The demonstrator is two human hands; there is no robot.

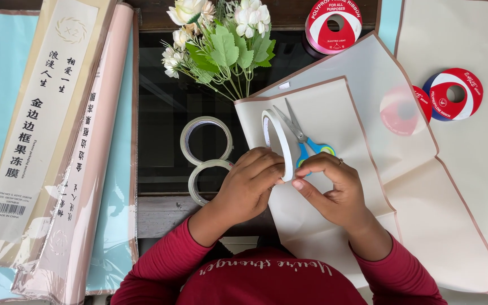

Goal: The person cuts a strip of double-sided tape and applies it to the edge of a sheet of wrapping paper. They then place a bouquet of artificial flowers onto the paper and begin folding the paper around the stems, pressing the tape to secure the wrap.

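Fingers (297,183) of both hands pinch white tape roll (278,141); scissors (306,141) partly hidden.

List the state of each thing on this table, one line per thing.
White tape roll: upright on edge, held by both hands.
Left hand: gripping the roll.
Right hand: picking at its rim.
Scissors: closed, lying on cream paper.
Two clear tape rolls: lying flat.
Flower bunch: lying down.

A dark glass-topped table (159,124) bears wrapping-paper packs (57,141), two clear tape rolls (205,138), artificial flowers (221,39), seemingly ribbon spools (453,93).
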